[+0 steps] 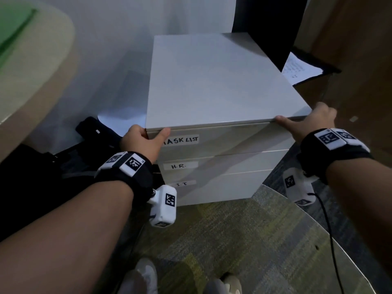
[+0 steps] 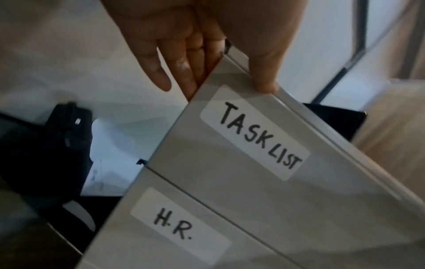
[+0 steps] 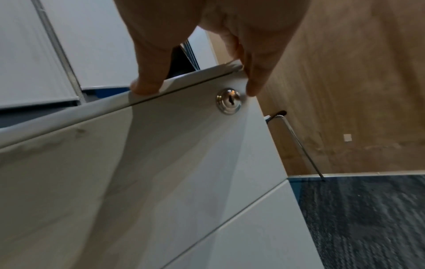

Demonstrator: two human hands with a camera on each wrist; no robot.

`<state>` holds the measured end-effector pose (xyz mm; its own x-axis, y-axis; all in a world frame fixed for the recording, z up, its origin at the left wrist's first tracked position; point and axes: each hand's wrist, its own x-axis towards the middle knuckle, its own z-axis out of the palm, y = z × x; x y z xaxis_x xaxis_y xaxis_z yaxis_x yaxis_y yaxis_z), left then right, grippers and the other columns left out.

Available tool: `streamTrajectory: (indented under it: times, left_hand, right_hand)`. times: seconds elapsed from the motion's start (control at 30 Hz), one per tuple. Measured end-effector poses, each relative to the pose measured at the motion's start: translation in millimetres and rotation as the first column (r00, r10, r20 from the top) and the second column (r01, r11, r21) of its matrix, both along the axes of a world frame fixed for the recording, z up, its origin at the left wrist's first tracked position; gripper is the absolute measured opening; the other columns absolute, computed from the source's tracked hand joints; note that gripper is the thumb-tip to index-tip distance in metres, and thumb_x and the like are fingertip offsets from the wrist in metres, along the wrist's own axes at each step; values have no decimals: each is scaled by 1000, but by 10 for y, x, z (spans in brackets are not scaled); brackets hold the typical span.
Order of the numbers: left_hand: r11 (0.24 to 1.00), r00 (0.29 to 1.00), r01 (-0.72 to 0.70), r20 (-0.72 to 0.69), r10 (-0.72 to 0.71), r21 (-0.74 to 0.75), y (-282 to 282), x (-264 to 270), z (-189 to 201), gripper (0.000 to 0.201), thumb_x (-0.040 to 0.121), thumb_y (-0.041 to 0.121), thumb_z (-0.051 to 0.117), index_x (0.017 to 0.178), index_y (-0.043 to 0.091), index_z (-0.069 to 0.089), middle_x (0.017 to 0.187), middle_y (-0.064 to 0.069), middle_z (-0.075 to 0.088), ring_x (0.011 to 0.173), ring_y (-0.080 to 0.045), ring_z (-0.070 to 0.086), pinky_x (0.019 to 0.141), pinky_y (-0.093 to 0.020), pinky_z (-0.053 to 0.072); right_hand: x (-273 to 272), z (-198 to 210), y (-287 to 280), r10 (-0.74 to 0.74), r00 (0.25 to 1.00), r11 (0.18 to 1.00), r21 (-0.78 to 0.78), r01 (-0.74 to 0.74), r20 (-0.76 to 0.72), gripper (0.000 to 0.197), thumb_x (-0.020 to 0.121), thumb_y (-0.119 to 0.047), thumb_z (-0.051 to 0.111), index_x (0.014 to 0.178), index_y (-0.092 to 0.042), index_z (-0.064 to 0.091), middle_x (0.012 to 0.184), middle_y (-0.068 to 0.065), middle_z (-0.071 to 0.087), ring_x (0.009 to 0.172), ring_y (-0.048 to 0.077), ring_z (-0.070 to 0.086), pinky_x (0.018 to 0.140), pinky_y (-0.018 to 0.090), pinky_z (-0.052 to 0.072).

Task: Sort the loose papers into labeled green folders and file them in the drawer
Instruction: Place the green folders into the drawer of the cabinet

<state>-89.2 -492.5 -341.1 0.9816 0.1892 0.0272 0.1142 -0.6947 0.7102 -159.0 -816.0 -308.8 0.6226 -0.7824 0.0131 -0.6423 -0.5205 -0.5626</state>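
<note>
You had both hands on the white drawer cabinet, one at each front corner of its top. Your left hand gripped the left corner, thumb laid along the front edge above the TASK LIST label and fingers running down the cabinet's side. Your right hand clasped the right corner the same way, thumb on the top edge, fingers at the side just beside the round keyhole lock.

All three drawers looked shut: the top drawer, the one marked H.R. below it, and the one marked I T at the bottom.

A printed sheet of paper lay behind the cabinet to the right, and something green, possibly a folder though too blurred to be sure, sat on the pale table at far left.
</note>
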Motion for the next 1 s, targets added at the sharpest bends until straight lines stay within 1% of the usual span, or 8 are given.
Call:
streamTrajectory:
  times: [0.2, 0.33, 0.43, 0.57, 0.7, 0.87, 0.93, 1.0]
  left_hand:
    - [990, 999, 40, -29, -37, 134, 25, 25, 9, 56, 79, 65, 58, 84, 10, 51, 72, 1, 52, 71, -25, 52, 57, -30, 32]
    - [993, 996, 41, -80, -32, 113, 41, -16, 6, 54, 80, 65, 57, 89, 13, 51, 79, 1, 53, 72, -20, 49, 61, -29, 32]
    - [992, 991, 67, -125, -53, 110, 59, -40, 27, 53, 80, 65, 57, 97, 15, 52, 90, -1, 56, 82, -22, 53, 68, -28, 38]
    - [990, 982, 88, -174, -68, 111, 77, -94, 75, 54, 82, 63, 57, 103, 13, 55, 93, -4, 59, 85, -25, 55, 71, -29, 39]
    - [988, 966, 108, -245, -78, 113, 139, -257, 126, 56, 79, 64, 60, 93, 10, 55, 88, -6, 61, 80, -26, 59, 69, -32, 46]
    - [987, 961, 128, -257, -99, 99, 239, -774, 176, 53, 81, 61, 60, 88, 9, 53, 82, -6, 60, 73, -22, 58, 65, -32, 47]
    - [983, 956, 146, -271, -111, 111, 269, -950, 222, 51, 82, 59, 60, 89, 9, 52, 83, -5, 58, 73, -21, 55, 59, -29, 40]
    - [982, 951, 152, -286, -115, 113, 283, -1139, 274, 48, 84, 57, 60, 88, 10, 50, 81, -3, 54, 72, -20, 51, 56, -29, 34]
  right_hand:
    - [28, -108, -101, -39, 999, 991, 124, 39, -6, 125, 54, -67, 77, 148, -14, 16, 143, 17, 41, 130, 37, 41, 105, 53, 36]
    - [-18, -202, -82, -72, 997, 989, 131, 67, 38, 119, 55, -68, 76, 146, -14, 23, 139, 20, 44, 127, 40, 43, 102, 51, 39]
    - [-28, -205, -73, -87, 996, 987, 135, 82, 31, 113, 56, -66, 77, 142, -11, 28, 135, 21, 47, 121, 42, 47, 98, 52, 42]
    - [-73, -160, -40, -107, 994, 984, 145, 104, 8, 105, 59, -59, 80, 136, -8, 30, 130, 25, 50, 115, 44, 50, 95, 54, 44]
    - [-256, -106, -31, -137, 989, 972, 184, 143, -48, 106, 56, -56, 83, 134, -9, 29, 127, 28, 50, 112, 46, 53, 93, 55, 45]
    - [-762, -76, 81, -138, 988, 964, 220, 148, -62, 91, 63, -49, 83, 129, -7, 37, 127, 26, 50, 113, 44, 51, 92, 50, 46]
    - [-941, -14, 202, -71, 992, 991, 108, 82, -105, 76, 70, -51, 76, 124, -8, 46, 125, 22, 53, 114, 41, 51, 93, 48, 46]
    - [-1108, 66, 405, 99, 976, 985, -123, -125, -193, 55, 78, -47, 67, 120, -13, 57, 128, 15, 53, 118, 35, 48, 96, 43, 43]
